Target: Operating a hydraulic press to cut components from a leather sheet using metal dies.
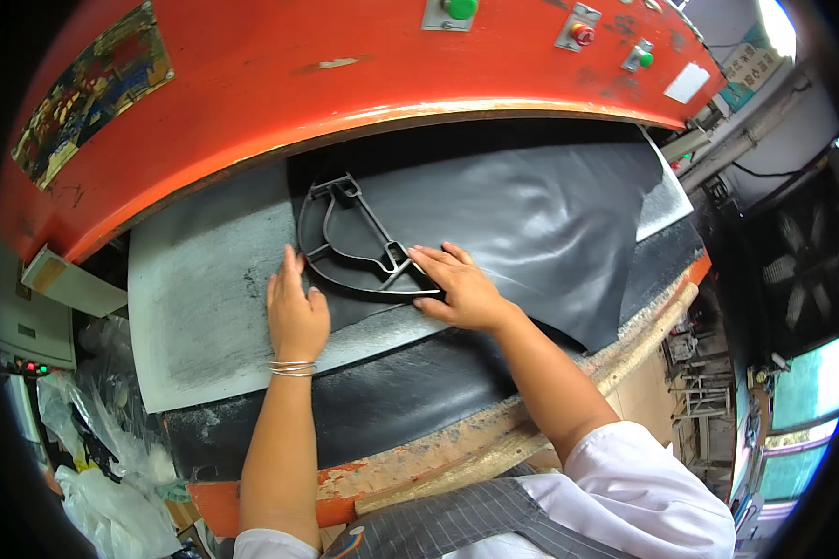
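Note:
A dark metal cutting die, curved on one side and straight on the other with inner braces, lies on a sheet of black leather. My right hand holds the die's near right corner, its fingers on the straight edge and the thumb on the near side. At the curved left edge of the die, my left hand lies with fingers stretched out, its fingertips against or just beside the metal. Under the leather is a pale grey cutting board, its surface scuffed.
The orange press head spans the far side, bearing green buttons and a red button. A worn wooden bar runs along the near edge. Clear plastic bags are at lower left; a black fan stands right.

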`<state>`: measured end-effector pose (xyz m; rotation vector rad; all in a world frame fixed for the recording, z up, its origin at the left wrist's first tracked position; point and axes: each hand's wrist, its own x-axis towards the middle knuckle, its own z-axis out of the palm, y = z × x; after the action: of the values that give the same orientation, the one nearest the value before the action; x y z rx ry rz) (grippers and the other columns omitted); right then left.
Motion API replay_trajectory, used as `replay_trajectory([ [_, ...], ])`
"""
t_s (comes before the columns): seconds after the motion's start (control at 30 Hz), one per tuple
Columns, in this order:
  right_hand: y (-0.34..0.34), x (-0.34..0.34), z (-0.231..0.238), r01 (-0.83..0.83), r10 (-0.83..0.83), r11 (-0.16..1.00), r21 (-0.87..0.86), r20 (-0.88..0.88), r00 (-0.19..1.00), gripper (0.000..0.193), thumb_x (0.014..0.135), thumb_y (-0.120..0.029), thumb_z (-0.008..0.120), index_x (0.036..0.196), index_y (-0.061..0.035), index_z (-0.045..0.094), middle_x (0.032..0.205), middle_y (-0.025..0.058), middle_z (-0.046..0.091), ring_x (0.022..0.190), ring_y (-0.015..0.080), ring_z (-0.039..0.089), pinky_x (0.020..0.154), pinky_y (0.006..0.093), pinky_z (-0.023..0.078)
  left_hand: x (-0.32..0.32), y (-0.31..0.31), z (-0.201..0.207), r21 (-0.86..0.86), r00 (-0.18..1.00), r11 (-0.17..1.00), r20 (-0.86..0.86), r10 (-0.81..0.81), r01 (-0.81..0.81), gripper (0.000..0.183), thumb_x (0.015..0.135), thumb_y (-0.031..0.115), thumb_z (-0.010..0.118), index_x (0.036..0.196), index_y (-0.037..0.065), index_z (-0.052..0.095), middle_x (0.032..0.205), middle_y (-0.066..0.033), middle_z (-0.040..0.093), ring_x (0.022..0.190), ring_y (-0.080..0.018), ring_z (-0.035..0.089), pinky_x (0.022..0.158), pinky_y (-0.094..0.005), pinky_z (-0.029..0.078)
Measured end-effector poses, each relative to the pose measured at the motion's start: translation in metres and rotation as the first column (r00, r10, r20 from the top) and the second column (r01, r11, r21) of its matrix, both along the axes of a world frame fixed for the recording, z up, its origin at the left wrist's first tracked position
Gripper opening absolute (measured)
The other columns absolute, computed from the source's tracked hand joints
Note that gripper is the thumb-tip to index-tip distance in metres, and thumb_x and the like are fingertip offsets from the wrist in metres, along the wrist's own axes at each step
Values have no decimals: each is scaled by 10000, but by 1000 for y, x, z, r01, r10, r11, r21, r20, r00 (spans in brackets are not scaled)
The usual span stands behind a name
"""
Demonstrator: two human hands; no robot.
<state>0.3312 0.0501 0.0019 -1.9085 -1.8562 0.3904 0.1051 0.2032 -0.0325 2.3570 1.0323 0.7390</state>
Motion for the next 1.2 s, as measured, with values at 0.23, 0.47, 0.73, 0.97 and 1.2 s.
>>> replay_trajectory([
  [0.23,42,-10,-11,230,-226,973,-16,-254,940,746,858,-451,657,1417,-15,423,1327,217,557,1263,343,494,1127,430,288,-5,25,-15,-22,999,999,-25,38,-38,708,834,37,491,1490,-21,231,1370,-179,541,1299,-327,470,1161,-456,234],
  [0.47,129,-34,11,487,-511,844,-226,-61,857,400,853,-319,649,1100,-4,626,1114,188,655,1078,353,615,921,435,492,-5,32,-19,-30,998,998,-41,46,-47,716,832,27,471,1502,0,219,1365,-183,542,1282,-330,475,1160,-461,226],
  [0.73,148,-35,-13,445,-454,888,-119,-67,888,191,854,-191,607,958,-41,662,1055,191,663,985,359,651,852,455,526,-13,27,-12,-45,995,996,-72,70,-73,715,839,39,474,1504,-4,215,1374,-143,546,1285,-353,457,1151,-446,251],
  [0.97,106,40,24,-19,29,995,-93,109,994,222,886,-273,623,1050,-149,706,1064,95,687,1015,325,640,848,438,510,-14,9,-9,4,998,998,7,55,-55,734,838,22,491,1504,-25,187,1356,-119,569,1262,-359,475,1115,-427,301],
  [1.2,111,37,26,-255,277,949,-188,106,955,230,898,-240,612,1084,-140,702,1081,87,685,1029,312,632,870,427,495,-19,2,-13,-43,993,996,89,83,-79,737,810,-32,501,1495,-26,229,1318,-157,590,1283,-328,486,1099,-413,331],
])
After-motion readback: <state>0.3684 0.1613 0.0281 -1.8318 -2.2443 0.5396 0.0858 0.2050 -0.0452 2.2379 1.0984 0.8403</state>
